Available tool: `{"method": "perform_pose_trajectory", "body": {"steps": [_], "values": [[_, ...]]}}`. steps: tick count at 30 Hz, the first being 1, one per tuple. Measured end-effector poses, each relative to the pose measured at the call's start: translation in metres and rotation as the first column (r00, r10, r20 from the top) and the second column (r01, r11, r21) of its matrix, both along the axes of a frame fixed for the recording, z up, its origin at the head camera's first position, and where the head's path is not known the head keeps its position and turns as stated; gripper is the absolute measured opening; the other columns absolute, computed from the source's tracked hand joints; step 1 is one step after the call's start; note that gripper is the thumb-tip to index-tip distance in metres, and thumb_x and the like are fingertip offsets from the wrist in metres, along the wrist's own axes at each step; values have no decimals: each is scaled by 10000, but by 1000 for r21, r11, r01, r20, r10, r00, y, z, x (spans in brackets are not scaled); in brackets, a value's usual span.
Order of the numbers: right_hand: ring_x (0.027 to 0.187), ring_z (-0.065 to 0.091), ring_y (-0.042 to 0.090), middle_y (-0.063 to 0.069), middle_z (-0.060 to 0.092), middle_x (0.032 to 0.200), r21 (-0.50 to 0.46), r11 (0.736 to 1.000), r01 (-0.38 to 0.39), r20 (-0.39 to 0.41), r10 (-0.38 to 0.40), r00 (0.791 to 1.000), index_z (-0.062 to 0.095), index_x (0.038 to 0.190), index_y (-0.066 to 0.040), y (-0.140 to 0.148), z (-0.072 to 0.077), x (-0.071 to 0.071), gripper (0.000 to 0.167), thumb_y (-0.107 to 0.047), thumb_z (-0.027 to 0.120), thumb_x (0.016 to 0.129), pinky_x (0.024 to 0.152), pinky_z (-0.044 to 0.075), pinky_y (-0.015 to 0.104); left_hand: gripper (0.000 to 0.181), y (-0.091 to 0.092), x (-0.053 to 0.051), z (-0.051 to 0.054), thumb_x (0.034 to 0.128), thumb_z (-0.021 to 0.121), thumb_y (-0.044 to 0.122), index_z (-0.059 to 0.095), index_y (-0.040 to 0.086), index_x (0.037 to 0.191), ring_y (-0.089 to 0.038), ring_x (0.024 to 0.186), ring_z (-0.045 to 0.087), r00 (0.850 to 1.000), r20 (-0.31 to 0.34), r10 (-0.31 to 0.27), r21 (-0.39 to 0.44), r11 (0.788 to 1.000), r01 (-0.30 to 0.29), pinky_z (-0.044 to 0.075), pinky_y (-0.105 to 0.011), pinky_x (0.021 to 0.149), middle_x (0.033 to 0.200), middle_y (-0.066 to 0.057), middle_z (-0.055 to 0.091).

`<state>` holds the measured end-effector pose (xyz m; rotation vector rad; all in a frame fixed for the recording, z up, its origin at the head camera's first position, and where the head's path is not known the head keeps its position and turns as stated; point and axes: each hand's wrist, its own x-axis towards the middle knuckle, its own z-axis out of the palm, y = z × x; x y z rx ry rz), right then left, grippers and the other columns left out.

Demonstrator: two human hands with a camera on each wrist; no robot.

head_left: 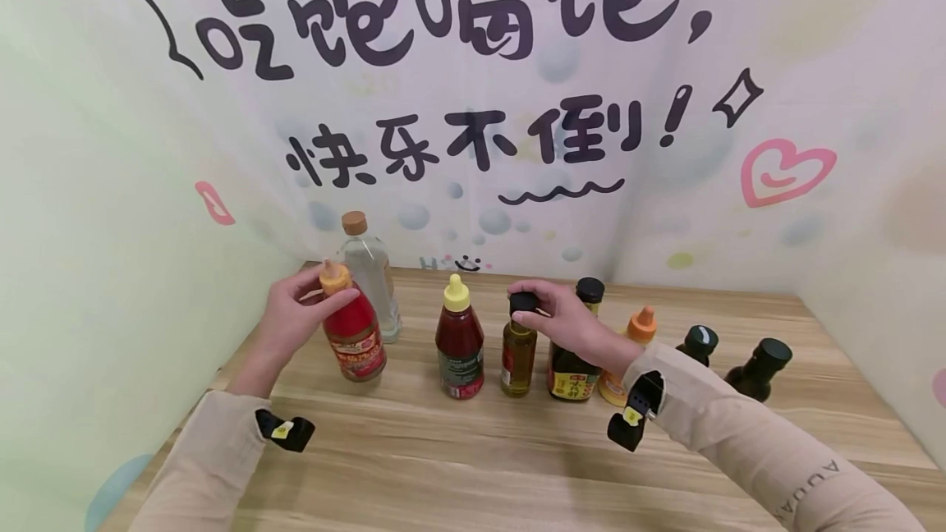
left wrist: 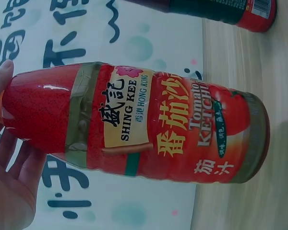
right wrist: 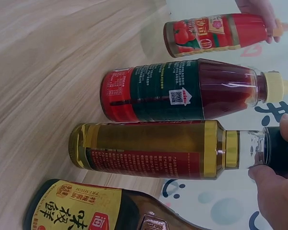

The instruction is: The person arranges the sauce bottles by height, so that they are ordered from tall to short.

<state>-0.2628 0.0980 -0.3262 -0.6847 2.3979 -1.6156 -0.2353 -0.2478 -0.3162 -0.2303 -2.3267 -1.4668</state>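
My left hand [head_left: 291, 314] grips a red tomato ketchup bottle [head_left: 358, 343] round its neck, just below the orange nozzle cap. The bottle leans slightly in the head view; whether its base touches the table, I cannot tell. Its label faces the camera in the left wrist view. With thumb and fingers, my right hand [head_left: 565, 320] pinches the black cap of a slim bottle of golden oil [head_left: 519, 360], which stands about upright. Between the two hands stands a dark red sauce bottle [head_left: 460, 343] with a yellow nozzle cap, touched by neither.
Behind the ketchup is a tall clear bottle [head_left: 372, 269] with a brown cap. To the oil's right stand a soy sauce bottle [head_left: 572, 376], an orange-capped bottle [head_left: 612, 388] and two dark bottles [head_left: 752, 376], partly hidden by my right arm. A printed cloth [head_left: 443, 228] hangs behind the wooden table [head_left: 414, 466].
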Motion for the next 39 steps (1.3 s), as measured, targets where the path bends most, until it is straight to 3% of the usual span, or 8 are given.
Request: {"method": "perform_pose_trajectory", "body": {"steps": [4,12,20,30,34,39], "values": [[1117,484,243,134,500,1213,0,1000,-1,3,1,1000,498,1207,-79,0,0,0,361,-78,575,854,864,442,375,487,11,-2,7,770,694,209,548,-6,1182,-65,865,558,999,14,-37,-16,999,37,471,-168,743,1048,-97,592],[1133,472,244,141,494,1222,7,1000,3,-2,-3,1000,498,1205,-75,0,1,0,358,-79,573,855,875,435,379,499,28,-17,12,767,695,254,556,19,1184,-256,911,586,998,26,-59,-72,995,61,494,-327,775,1066,-149,598],[1137,469,250,132,494,1223,13,1000,4,-3,-4,1000,499,1203,-81,1,-1,-2,353,-89,571,858,882,429,386,528,43,-36,4,758,705,239,537,0,1197,-296,976,574,999,27,-42,-43,998,44,470,-373,820,1123,-181,575],[1134,472,251,124,492,1229,31,999,10,-10,-10,1000,503,1203,-98,1,0,-1,358,-101,578,853,889,422,398,538,58,-52,-2,750,712,234,530,27,1213,-273,1005,565,998,51,-29,59,998,26,460,-364,840,1133,-166,575],[1130,475,253,130,492,1227,23,1000,4,-14,-4,1000,504,1202,-89,1,0,-1,357,-95,578,853,882,429,391,485,62,-60,-6,750,712,216,567,22,1171,-258,984,578,999,37,-25,59,998,23,471,-354,824,1100,-161,595],[1139,467,254,128,490,1229,21,1000,1,-16,-1,1000,504,1202,-90,1,-1,-1,355,-100,576,855,888,424,394,496,69,-69,-10,750,712,218,559,34,1184,-247,999,571,998,66,16,29,999,-18,469,-335,827,1121,-146,587]]}}
